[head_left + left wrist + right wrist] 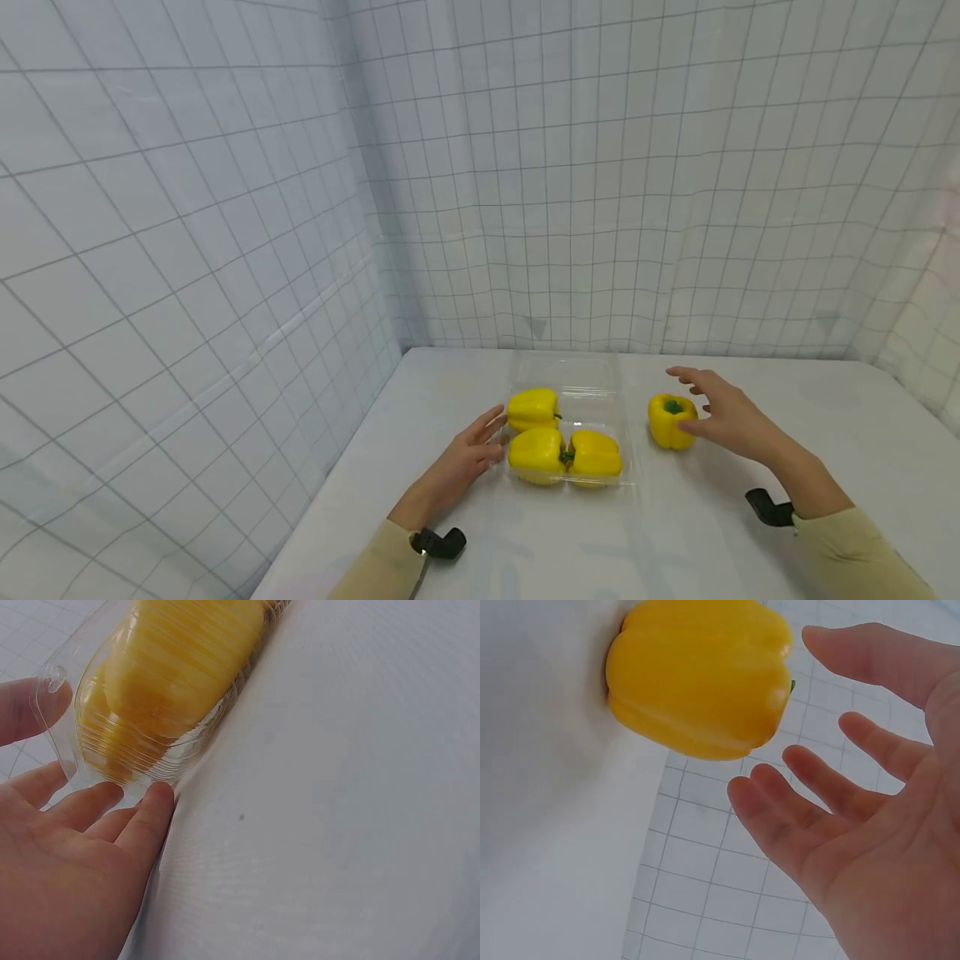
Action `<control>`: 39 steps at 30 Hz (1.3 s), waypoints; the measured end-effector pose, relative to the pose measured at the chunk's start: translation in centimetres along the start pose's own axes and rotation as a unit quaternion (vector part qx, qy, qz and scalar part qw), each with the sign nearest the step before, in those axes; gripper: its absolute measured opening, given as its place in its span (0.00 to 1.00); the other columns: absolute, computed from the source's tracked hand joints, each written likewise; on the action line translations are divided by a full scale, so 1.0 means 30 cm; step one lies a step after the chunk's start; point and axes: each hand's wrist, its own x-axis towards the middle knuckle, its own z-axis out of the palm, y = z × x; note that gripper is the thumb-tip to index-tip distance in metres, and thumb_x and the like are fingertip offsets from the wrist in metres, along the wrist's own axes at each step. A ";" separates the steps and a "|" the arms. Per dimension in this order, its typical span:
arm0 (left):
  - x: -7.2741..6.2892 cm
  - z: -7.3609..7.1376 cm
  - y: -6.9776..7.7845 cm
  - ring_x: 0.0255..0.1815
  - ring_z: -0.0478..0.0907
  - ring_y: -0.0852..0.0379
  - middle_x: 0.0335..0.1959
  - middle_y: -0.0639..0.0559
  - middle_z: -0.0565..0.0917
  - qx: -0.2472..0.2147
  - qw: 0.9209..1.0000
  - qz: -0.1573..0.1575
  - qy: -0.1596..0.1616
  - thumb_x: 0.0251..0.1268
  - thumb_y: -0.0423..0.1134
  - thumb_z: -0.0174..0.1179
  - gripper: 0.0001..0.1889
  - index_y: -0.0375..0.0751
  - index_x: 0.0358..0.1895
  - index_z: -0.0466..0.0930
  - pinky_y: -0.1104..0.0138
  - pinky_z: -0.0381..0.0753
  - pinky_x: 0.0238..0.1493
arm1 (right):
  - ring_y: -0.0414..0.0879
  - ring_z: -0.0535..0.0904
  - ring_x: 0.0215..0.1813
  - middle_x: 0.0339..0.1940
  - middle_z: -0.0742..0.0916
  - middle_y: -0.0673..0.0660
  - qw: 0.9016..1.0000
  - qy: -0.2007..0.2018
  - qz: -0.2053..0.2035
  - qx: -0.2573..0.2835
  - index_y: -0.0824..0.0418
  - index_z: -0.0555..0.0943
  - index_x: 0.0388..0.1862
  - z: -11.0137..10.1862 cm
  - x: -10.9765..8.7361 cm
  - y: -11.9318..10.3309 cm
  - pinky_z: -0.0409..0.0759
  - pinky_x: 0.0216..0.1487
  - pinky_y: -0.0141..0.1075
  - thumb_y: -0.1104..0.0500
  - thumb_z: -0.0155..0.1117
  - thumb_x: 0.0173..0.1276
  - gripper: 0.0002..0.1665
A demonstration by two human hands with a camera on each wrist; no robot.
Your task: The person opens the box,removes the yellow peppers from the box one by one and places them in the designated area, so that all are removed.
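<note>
A clear plastic clamshell box [592, 410] lies with its lid [564, 367] folded back, away from me. Three yellow bell peppers sit inside: one at the back left [532, 408], one at the front left [536, 451] and one at the front right [595, 454]. My left hand [467, 458] is at the box's left side, its fingertips right at the ribbed wall [139, 754] and the thumb by the rim. To the right of the box, another yellow bell pepper [667, 422] stands stem up on the table. Around it my right hand [726, 415] is spread, with fingers and thumb apart from its skin.
The white table [555, 550] ends at grid-patterned sheets that hang behind [600, 208] and on the left [187, 250]. Another such sheet [918, 308] borders the right side. A black strap with a camera mount is on each wrist.
</note>
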 end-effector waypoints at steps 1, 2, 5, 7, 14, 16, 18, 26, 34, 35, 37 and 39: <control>-0.001 0.000 0.000 0.80 0.52 0.48 0.82 0.53 0.51 0.000 1.000 -0.001 0.000 0.75 0.37 0.54 0.37 0.61 0.82 0.49 0.45 0.50 0.75 | 0.67 0.70 0.64 0.70 0.71 0.65 1.000 0.003 0.000 -0.003 0.59 0.62 0.77 -0.001 0.000 -0.006 0.74 0.59 0.62 0.63 0.74 0.63 0.46; -0.001 -0.001 -0.001 0.80 0.52 0.48 0.82 0.53 0.51 0.000 1.000 -0.001 -0.001 0.75 0.37 0.54 0.37 0.61 0.82 0.50 0.45 0.50 0.75 | 0.66 0.70 0.64 0.69 0.71 0.64 1.000 0.007 0.001 -0.007 0.58 0.63 0.76 -0.001 0.000 -0.014 0.74 0.59 0.62 0.63 0.73 0.63 0.45; 0.001 -0.004 -0.002 0.80 0.52 0.48 0.82 0.53 0.51 0.000 1.000 -0.002 0.000 0.75 0.37 0.55 0.37 0.61 0.82 0.50 0.45 0.50 0.75 | 0.64 0.71 0.63 0.67 0.73 0.64 0.999 0.019 -0.001 -0.026 0.56 0.65 0.75 -0.002 0.002 -0.041 0.76 0.58 0.61 0.63 0.74 0.63 0.43; 0.005 -0.007 -0.004 0.80 0.52 0.48 0.82 0.53 0.51 -0.001 1.000 -0.002 0.000 0.75 0.37 0.55 0.37 0.61 0.82 0.50 0.44 0.50 0.75 | 0.63 0.73 0.60 0.67 0.73 0.65 0.999 0.027 -0.004 -0.045 0.56 0.67 0.75 -0.002 0.003 -0.061 0.77 0.56 0.61 0.62 0.74 0.63 0.43; 0.014 -0.016 -0.010 0.79 0.53 0.48 0.82 0.53 0.51 -0.001 1.000 -0.002 -0.001 0.74 0.37 0.56 0.37 0.63 0.81 0.51 0.43 0.48 0.75 | 0.63 0.75 0.60 0.67 0.74 0.63 0.997 0.037 -0.020 -0.071 0.53 0.70 0.72 0.015 0.007 -0.120 0.75 0.56 0.63 0.64 0.73 0.62 0.40; 0.014 -0.017 -0.012 0.79 0.53 0.48 0.82 0.53 0.51 -0.001 1.000 -0.002 -0.002 0.74 0.38 0.56 0.37 0.63 0.81 0.51 0.43 0.48 0.75 | 0.61 0.74 0.61 0.67 0.74 0.61 0.997 0.033 -0.020 -0.064 0.51 0.70 0.72 0.025 0.006 -0.137 0.75 0.57 0.62 0.63 0.73 0.63 0.39; 0.013 -0.018 -0.014 0.80 0.53 0.48 0.82 0.53 0.51 -0.001 1.000 -0.002 -0.003 0.75 0.39 0.56 0.37 0.63 0.81 0.51 0.43 0.47 0.75 | 0.60 0.74 0.62 0.67 0.74 0.59 0.998 0.029 -0.023 -0.059 0.49 0.70 0.72 0.033 0.004 -0.157 0.75 0.58 0.62 0.63 0.72 0.63 0.39; 0.013 -0.018 -0.017 0.79 0.53 0.48 0.82 0.53 0.52 -0.009 1.000 -0.002 -0.001 0.74 0.38 0.56 0.37 0.62 0.81 0.51 0.43 0.48 0.75 | 0.59 0.76 0.61 0.66 0.75 0.56 0.996 0.031 -0.060 -0.058 0.47 0.71 0.71 0.063 0.004 -0.225 0.77 0.56 0.59 0.61 0.74 0.62 0.39; 0.008 -0.014 -0.018 0.79 0.53 0.48 0.81 0.54 0.52 -0.006 1.000 -0.006 0.001 0.73 0.36 0.57 0.38 0.63 0.81 0.52 0.44 0.48 0.75 | 0.49 0.79 0.48 0.64 0.77 0.52 0.997 0.020 -0.069 -0.037 0.46 0.73 0.70 0.117 0.005 -0.234 0.83 0.48 0.47 0.62 0.76 0.61 0.39; 0.008 -0.014 -0.018 0.79 0.53 0.48 0.81 0.54 0.52 -0.006 1.000 -0.005 0.002 0.73 0.36 0.57 0.38 0.63 0.81 0.52 0.44 0.48 0.75 | 0.47 0.79 0.44 0.65 0.77 0.52 0.997 0.017 -0.069 -0.031 0.45 0.73 0.70 0.124 0.005 -0.235 0.83 0.45 0.44 0.62 0.76 0.61 0.39; 0.009 -0.015 -0.017 0.79 0.53 0.48 0.81 0.54 0.52 -0.007 1.000 -0.005 0.002 0.73 0.36 0.57 0.38 0.63 0.81 0.52 0.44 0.48 0.76 | 0.46 0.79 0.45 0.64 0.77 0.49 0.997 0.016 -0.072 -0.024 0.44 0.73 0.69 0.138 0.006 -0.239 0.82 0.45 0.43 0.62 0.76 0.61 0.39; 0.010 -0.015 -0.015 0.79 0.53 0.48 0.81 0.54 0.52 -0.005 1.000 -0.003 0.003 0.73 0.36 0.57 0.38 0.63 0.81 0.52 0.44 0.48 0.75 | 0.47 0.80 0.46 0.65 0.77 0.49 0.997 0.010 -0.075 -0.017 0.44 0.72 0.70 0.151 0.008 -0.244 0.82 0.45 0.43 0.62 0.75 0.61 0.39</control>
